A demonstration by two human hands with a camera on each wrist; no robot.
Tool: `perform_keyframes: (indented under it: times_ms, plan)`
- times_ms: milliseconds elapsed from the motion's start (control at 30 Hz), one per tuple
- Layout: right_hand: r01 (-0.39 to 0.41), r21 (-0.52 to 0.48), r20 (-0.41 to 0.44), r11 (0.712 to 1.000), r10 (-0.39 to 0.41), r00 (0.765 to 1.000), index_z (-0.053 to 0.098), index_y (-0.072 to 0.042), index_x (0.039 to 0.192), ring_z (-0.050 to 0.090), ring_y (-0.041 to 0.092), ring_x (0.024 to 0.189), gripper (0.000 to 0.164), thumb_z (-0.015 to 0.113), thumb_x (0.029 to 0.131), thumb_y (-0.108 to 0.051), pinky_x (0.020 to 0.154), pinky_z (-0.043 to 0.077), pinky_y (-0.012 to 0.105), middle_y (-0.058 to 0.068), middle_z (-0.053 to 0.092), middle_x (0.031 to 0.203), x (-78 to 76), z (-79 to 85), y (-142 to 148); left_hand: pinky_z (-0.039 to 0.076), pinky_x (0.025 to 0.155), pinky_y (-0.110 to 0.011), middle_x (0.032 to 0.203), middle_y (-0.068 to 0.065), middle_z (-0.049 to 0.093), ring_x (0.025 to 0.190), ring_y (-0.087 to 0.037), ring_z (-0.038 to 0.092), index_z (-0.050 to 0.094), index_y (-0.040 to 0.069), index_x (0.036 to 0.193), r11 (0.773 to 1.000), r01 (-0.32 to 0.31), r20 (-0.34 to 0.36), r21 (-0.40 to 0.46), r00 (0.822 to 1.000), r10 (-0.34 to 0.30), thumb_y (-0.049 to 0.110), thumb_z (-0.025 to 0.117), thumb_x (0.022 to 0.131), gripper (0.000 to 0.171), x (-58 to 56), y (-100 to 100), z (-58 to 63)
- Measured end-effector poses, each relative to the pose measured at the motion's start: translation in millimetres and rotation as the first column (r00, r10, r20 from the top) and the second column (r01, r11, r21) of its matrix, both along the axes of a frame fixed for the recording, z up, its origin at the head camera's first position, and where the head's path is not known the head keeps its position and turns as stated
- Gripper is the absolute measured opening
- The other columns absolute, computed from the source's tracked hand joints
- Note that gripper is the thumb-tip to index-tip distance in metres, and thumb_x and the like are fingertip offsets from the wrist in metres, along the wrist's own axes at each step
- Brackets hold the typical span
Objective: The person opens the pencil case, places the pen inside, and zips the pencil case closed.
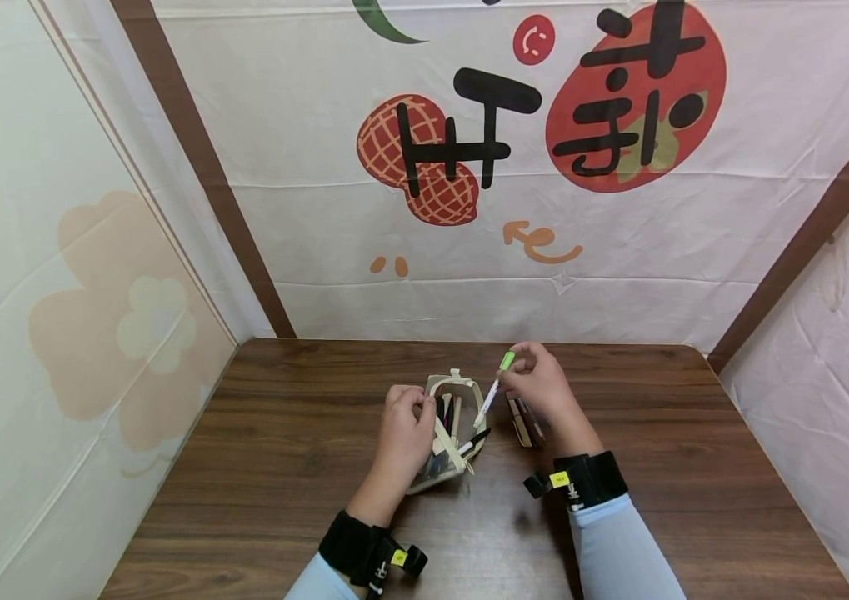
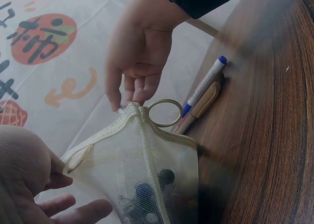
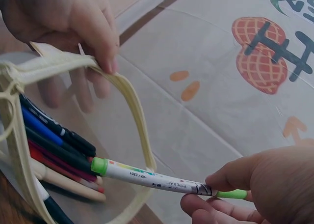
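Note:
A see-through mesh pencil pouch (image 2: 113, 167) with a cream zip edge stands on the table, its mouth wide. My left hand (image 1: 405, 427) pinches the pouch's rim on the left side between thumb and fingers. Between the thumb and fingers of my right hand (image 1: 541, 387) is a white marker with green ends (image 3: 152, 179). The marker slants downward, its lower green end over the mouth of the pouch. Several pens and markers (image 3: 61, 135) lie inside, among them black, blue, red and cream ones.
Right of the pouch, a blue-capped white marker (image 2: 203, 86) and a tan pen (image 2: 208, 102) lie on the brown wooden table (image 1: 282, 467). A metal ring (image 2: 164, 112) hangs at the pouch's edge. White printed cloth (image 1: 304, 208) walls the table's back and sides.

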State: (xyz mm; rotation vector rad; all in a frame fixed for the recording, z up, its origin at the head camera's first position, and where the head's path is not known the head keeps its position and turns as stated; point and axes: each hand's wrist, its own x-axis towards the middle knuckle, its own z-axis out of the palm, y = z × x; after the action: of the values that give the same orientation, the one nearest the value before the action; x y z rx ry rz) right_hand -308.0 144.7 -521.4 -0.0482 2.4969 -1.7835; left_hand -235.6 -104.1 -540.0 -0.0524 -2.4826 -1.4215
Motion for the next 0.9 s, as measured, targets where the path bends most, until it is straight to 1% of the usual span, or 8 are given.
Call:
perform_keyframes:
  times_ms: [100, 233, 367, 433, 533, 667, 800, 900]
  plan:
    - [-0.016, -0.009, 0.005, 1.0, 0.016, 1.0, 0.054, -0.005, 0.151, 0.082, 0.045, 0.101, 0.05, 0.077, 0.107, -0.011, 0.094, 0.067, 0.062, 0.018, 0.077, 0.109, 1.1, 0.2, -7, 0.056, 0.098, -0.05, 0.128, -0.022, 0.068, 0.115, -0.037, 0.069, 0.07, 0.005, 0.087, 1.0, 0.0, 0.001, -0.003, 1.0, 0.0, 0.012, 0.064, 0.111, 0.026, -0.1, 0, -0.5]
    - [-0.051, -0.004, 0.01, 0.999, 0.051, 0.999, 0.059, -0.005, 0.142, 0.082, 0.047, 0.102, 0.04, 0.076, 0.107, -0.01, 0.094, 0.068, 0.062, 0.018, 0.081, 0.109, 3.4, 0.6, -16, 0.056, 0.099, -0.051, 0.127, -0.022, 0.068, 0.114, -0.038, 0.069, 0.071, 0.003, 0.088, 1.0, -0.006, -0.005, -0.004, 1.0, 0.006, 0.011, 0.064, 0.11, 0.025, -0.5, 1, -0.9]
    - [-0.116, -0.004, 0.01, 0.993, 0.116, 0.993, 0.063, -0.004, 0.131, 0.083, 0.049, 0.103, 0.029, 0.077, 0.106, -0.008, 0.092, 0.068, 0.062, 0.018, 0.085, 0.104, 5.7, 0.4, -24, 0.057, 0.1, -0.052, 0.126, -0.023, 0.068, 0.115, -0.038, 0.069, 0.072, 0.002, 0.088, 1.0, -0.014, -0.013, -0.004, 1.0, 0.014, 0.011, 0.064, 0.109, 0.024, -1.0, 2, -0.8]
    - [-0.153, 0.0, 0.014, 0.988, 0.153, 0.988, 0.064, -0.003, 0.13, 0.084, 0.047, 0.1, 0.028, 0.078, 0.106, -0.008, 0.091, 0.069, 0.061, 0.017, 0.085, 0.101, 6.9, 0.3, -29, 0.057, 0.101, -0.052, 0.125, -0.023, 0.068, 0.115, -0.038, 0.069, 0.072, 0.002, 0.088, 1.0, -0.018, -0.017, -0.002, 1.0, 0.018, 0.01, 0.065, 0.109, 0.024, -1.1, 2, -0.5]
    - [-0.205, 0.007, 0.025, 0.979, 0.204, 0.979, 0.067, -0.002, 0.131, 0.084, 0.047, 0.1, 0.029, 0.078, 0.106, -0.008, 0.09, 0.069, 0.06, 0.015, 0.085, 0.1, 8.9, -0.8, -36, 0.056, 0.1, -0.051, 0.125, -0.023, 0.068, 0.115, -0.037, 0.069, 0.072, 0.002, 0.087, 1.0, -0.023, -0.021, 0.001, 1.0, 0.023, 0.01, 0.065, 0.109, 0.024, -1.7, 2, -0.7]
    - [-0.262, 0.038, 0.035, 0.964, 0.261, 0.965, 0.071, 0.0, 0.136, 0.083, 0.047, 0.1, 0.031, 0.076, 0.107, -0.009, 0.089, 0.069, 0.058, 0.015, 0.086, 0.102, 10.9, -3.9, -44, 0.056, 0.097, -0.049, 0.128, -0.022, 0.068, 0.115, -0.036, 0.068, 0.07, 0.004, 0.086, 1.0, -0.022, -0.004, -0.004, 1.0, 0.022, 0.012, 0.064, 0.11, 0.026, -1.9, 1, -0.6]
    - [-0.3, 0.09, 0.031, 0.95, 0.298, 0.954, 0.075, -0.004, 0.141, 0.084, 0.042, 0.096, 0.035, 0.075, 0.106, -0.01, 0.087, 0.069, 0.057, 0.011, 0.087, 0.101, 12.8, -5.9, -49, 0.055, 0.095, -0.046, 0.132, -0.021, 0.067, 0.115, -0.036, 0.068, 0.066, 0.007, 0.085, 1.0, -0.017, 0.025, -0.013, 1.0, 0.017, 0.015, 0.062, 0.111, 0.028, -1.4, 0, 0.4]
    - [-0.321, 0.123, 0.024, 0.939, 0.32, 0.947, 0.074, -0.005, 0.146, 0.084, 0.034, 0.091, 0.039, 0.073, 0.107, -0.007, 0.085, 0.069, 0.054, 0.009, 0.087, 0.1, 13.5, -6.5, -52, 0.056, 0.096, -0.047, 0.134, -0.022, 0.067, 0.118, -0.037, 0.069, 0.065, 0.008, 0.084, 1.0, -0.019, 0.033, -0.018, 0.999, 0.02, 0.016, 0.061, 0.111, 0.029, -1.3, 0, 1.1]
